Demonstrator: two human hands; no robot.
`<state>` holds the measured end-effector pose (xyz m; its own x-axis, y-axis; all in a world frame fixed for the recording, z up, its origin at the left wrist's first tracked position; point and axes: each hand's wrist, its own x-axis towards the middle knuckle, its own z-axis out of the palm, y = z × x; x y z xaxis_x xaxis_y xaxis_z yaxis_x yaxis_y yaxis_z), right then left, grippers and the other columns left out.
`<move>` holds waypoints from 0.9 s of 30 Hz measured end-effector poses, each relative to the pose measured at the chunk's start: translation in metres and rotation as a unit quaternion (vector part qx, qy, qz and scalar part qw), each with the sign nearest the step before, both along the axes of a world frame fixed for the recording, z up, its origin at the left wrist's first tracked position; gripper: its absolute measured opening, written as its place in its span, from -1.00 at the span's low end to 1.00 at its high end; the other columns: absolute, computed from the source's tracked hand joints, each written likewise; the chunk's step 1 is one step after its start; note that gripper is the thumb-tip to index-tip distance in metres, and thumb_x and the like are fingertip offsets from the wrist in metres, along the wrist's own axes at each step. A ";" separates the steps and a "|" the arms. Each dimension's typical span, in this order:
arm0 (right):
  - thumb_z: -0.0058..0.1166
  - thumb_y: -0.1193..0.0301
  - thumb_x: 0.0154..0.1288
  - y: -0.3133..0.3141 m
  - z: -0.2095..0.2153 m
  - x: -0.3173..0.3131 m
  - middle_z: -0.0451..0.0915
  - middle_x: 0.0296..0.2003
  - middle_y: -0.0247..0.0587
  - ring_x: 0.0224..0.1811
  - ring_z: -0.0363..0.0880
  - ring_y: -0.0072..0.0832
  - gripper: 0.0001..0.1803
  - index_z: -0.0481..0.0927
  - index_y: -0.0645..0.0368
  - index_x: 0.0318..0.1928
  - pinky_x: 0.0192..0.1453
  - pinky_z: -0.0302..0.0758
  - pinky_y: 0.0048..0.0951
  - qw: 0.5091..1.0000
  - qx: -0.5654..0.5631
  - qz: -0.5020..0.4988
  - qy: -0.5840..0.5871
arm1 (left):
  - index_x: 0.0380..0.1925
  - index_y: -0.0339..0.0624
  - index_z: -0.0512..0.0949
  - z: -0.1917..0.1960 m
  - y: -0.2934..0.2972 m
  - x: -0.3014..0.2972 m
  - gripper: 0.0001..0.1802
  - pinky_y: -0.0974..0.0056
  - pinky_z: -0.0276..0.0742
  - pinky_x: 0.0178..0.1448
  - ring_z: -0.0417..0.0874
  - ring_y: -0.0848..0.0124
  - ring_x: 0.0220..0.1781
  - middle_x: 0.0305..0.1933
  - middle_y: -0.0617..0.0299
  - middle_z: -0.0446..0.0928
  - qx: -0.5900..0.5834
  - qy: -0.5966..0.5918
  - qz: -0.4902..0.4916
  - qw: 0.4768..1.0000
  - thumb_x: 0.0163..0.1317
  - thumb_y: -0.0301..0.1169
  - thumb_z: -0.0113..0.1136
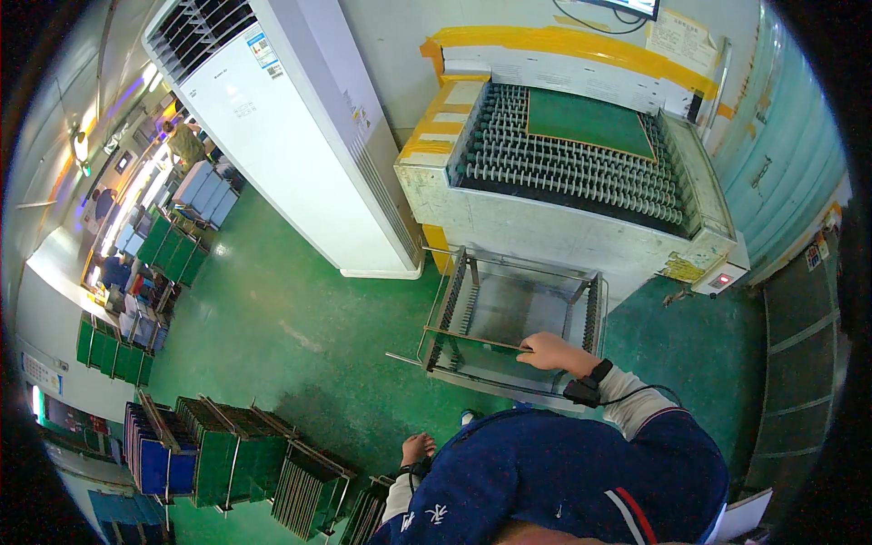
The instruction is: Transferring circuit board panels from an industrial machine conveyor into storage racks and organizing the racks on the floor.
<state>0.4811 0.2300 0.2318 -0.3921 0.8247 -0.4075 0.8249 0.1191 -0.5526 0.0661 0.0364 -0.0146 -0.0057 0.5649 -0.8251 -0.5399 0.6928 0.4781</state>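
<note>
My right hand (548, 351) is closed on the upper edge of a thin green panel (477, 360), which stands upright in a metal rack (581, 283) with toothed side rails. The panel sits at the side of the rack nearest me, and my arm covers part of the rack's right corner. My left hand (418, 448) hangs low by my body, its fingers curled with nothing seen in them. Another green panel (589, 124) lies flat on the rollers of a conveyor machine (563, 213) beyond the rack.
A tall white air conditioner (300, 136) stands left of the conveyor. Several racks of green panels (232, 454) line the lower left. Grey cabinet doors (799, 363) and a pale blue curtain (772, 136) are on the right. People (186, 145) work far off at the left.
</note>
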 end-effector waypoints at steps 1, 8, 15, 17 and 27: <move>0.11 0.09 0.19 0.000 0.000 0.000 0.64 -0.21 0.08 -0.15 0.58 0.01 -0.53 0.62 0.21 -0.07 -0.06 0.48 -0.10 1.000 0.001 0.001 0.002 | -0.45 -0.27 0.40 0.002 -0.001 0.000 -0.82 0.30 0.27 -0.56 0.36 0.41 -0.61 -0.58 0.24 0.35 0.003 0.007 -0.003 1.000 0.31 -0.42 0.05; 0.10 0.10 0.19 -0.001 -0.001 0.000 0.63 -0.21 0.10 -0.14 0.58 0.03 -0.53 0.62 0.24 -0.08 -0.06 0.48 -0.09 1.000 0.006 0.000 -0.005 | -0.44 -0.28 0.41 0.028 0.006 0.008 -0.82 0.28 0.27 -0.56 0.37 0.39 -0.62 -0.58 0.22 0.36 -0.028 0.083 -0.027 0.996 0.31 -0.41 0.04; 0.10 0.03 0.18 -0.001 -0.014 0.005 0.62 -0.30 0.10 -0.21 0.58 0.05 -0.54 0.62 0.17 -0.13 -0.12 0.48 -0.04 1.000 0.027 0.001 0.014 | -0.47 -0.23 0.39 0.006 0.005 -0.001 -0.83 0.30 0.18 -0.56 0.31 0.42 -0.62 -0.61 0.28 0.28 -0.009 -0.009 -0.019 1.000 0.31 -0.42 0.02; 0.11 0.04 0.18 0.002 -0.010 -0.002 0.62 -0.32 0.10 -0.22 0.58 0.05 -0.54 0.62 0.17 -0.13 -0.13 0.47 -0.04 0.999 0.030 0.012 0.020 | -0.47 -0.22 0.38 -0.024 -0.009 -0.018 -0.83 0.30 0.15 -0.57 0.30 0.43 -0.62 -0.61 0.29 0.26 0.004 -0.085 0.019 0.996 0.31 -0.42 0.01; 0.13 0.08 0.17 0.002 0.003 -0.003 0.64 -0.26 0.08 -0.19 0.59 0.03 -0.54 0.63 0.22 -0.11 -0.10 0.48 -0.07 1.000 0.010 0.001 -0.006 | -0.46 -0.22 0.35 -0.008 -0.002 -0.010 -0.82 0.31 0.10 -0.57 0.22 0.47 -0.63 -0.60 0.32 0.23 -0.003 -0.051 0.005 0.999 0.33 -0.42 0.00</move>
<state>0.4777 0.2322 0.2345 -0.3896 0.8316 -0.3957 0.8309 0.1320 -0.5405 0.0561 0.0346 -0.0229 0.0717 0.5604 -0.8251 -0.5927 0.6893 0.4167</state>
